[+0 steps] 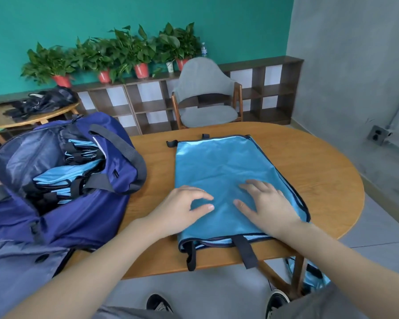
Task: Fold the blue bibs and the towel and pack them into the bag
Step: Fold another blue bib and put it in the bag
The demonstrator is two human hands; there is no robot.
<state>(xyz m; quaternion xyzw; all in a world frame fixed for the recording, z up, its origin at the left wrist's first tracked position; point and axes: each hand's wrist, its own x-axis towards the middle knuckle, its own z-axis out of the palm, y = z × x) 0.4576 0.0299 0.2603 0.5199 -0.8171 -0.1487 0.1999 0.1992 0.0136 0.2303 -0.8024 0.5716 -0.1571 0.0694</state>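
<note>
A light blue bib (219, 166) with black trim and black straps lies folded lengthwise on the wooden table (320, 176). My left hand (182, 208) rests on its near left part with the fingers loosely bent over the cloth. Spread flat, my right hand (267, 203) presses on the bib's near right part. A dark blue bag (78, 212) stands open at the table's left end, with several folded blue bibs (69, 178) inside it. More blue cloth (313, 272) hangs below the table's near edge at the right.
A grey chair (205, 93) stands behind the table. A low brown shelf (148, 97) with potted plants (115, 54) lines the green wall. A second wooden table (14, 118) at the far left carries dark items. My shoes (276, 300) show below the table edge.
</note>
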